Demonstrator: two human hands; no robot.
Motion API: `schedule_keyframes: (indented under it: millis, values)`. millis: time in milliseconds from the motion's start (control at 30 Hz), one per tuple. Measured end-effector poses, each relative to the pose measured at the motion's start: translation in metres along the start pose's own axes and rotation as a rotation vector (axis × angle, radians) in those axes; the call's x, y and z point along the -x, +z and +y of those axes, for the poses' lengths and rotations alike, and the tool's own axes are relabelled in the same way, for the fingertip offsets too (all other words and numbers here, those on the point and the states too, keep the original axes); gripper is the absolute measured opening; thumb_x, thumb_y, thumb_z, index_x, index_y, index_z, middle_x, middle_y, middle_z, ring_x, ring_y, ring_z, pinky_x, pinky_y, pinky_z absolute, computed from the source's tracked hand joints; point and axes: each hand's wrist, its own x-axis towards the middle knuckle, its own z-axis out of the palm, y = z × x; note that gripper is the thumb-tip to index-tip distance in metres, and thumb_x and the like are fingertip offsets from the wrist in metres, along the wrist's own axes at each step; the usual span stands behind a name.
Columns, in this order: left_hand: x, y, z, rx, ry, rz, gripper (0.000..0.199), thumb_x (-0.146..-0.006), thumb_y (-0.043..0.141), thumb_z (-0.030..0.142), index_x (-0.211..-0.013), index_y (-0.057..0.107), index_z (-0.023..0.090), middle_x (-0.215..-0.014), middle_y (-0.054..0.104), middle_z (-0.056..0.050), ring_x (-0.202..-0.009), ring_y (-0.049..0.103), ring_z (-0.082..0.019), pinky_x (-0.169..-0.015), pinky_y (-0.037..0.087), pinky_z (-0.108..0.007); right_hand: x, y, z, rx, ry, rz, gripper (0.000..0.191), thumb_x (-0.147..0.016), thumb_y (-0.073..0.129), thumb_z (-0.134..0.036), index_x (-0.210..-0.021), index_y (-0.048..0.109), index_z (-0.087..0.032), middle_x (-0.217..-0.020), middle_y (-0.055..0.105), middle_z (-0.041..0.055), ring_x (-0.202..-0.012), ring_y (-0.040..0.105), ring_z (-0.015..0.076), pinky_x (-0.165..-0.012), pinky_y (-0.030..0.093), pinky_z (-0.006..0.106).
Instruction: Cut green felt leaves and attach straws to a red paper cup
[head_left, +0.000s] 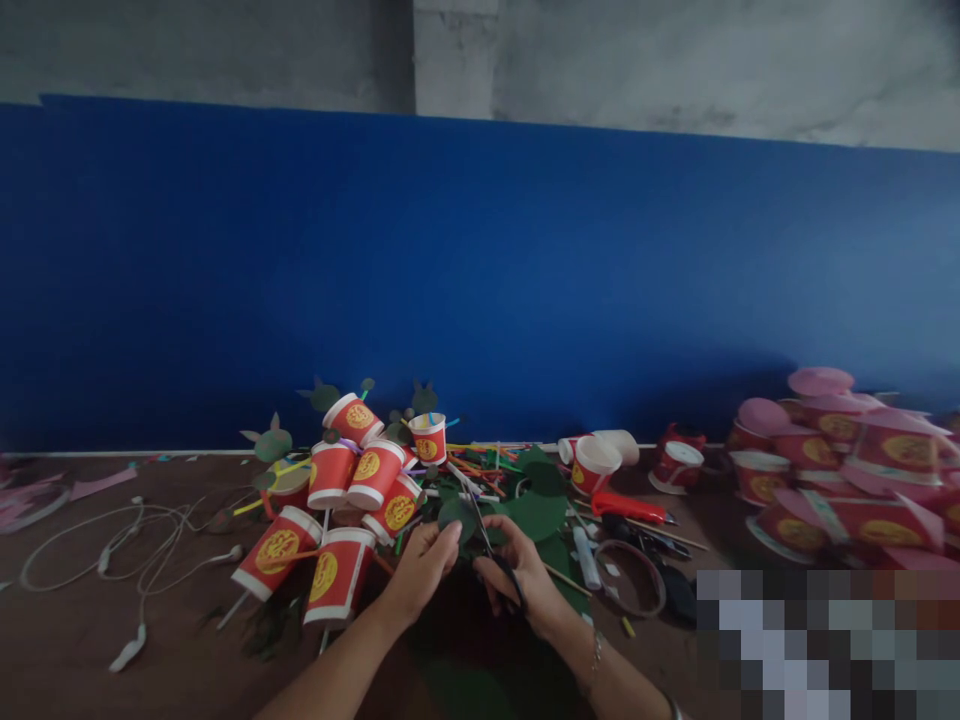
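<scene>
Head | left hand (421, 568) pinches 1 green disc (454, 510) | right hand (526, 576) grips 1 scissors (484, 534)

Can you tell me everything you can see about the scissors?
The scissors have slim grey blades that look like metal and a dark, rounded handle that may be plastic. The right hand holds them by the handle, with the blades slanting away from the person and to the left. The blades are right beside the dark green round piece in the left hand; I can't tell whether they touch it.
</scene>
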Motion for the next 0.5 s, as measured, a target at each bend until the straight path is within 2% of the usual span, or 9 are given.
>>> schedule_keyframes:
  millis: [233, 500]
  values:
    - [-0.001, 0.002, 0.0038, 0.048, -0.016, 0.066, 0.049, -0.07, 0.051, 0.059, -0.053, 0.027, 0.021, -0.046, 0.022, 0.009, -0.043, 0.018, -0.006, -0.043, 0.011, -0.024, -0.0005, -0.001, -0.0004, -0.007, 0.015, 0.002, 0.054, -0.065, 0.067, -0.049, -0.101, 0.039, -0.02, -0.04, 0.048, -0.0122, -0.028, 0.041, 0.006, -0.029, 0.035, 0.014]
    - [0.0008, 0.0009, 0.0082, 0.044, -0.021, 0.021, 0.05, -0.066, 0.056, 0.06, -0.049, 0.029, 0.021, -0.042, 0.023, 0.009, -0.04, 0.016, -0.005, -0.042, 0.009, -0.024, 0.0024, 0.001, -0.006, 0.01, 0.033, -0.024, 0.054, -0.066, 0.065, -0.049, -0.102, 0.038, -0.019, -0.042, 0.05, -0.0109, -0.03, 0.044, 0.0061, -0.027, 0.026, 0.011]
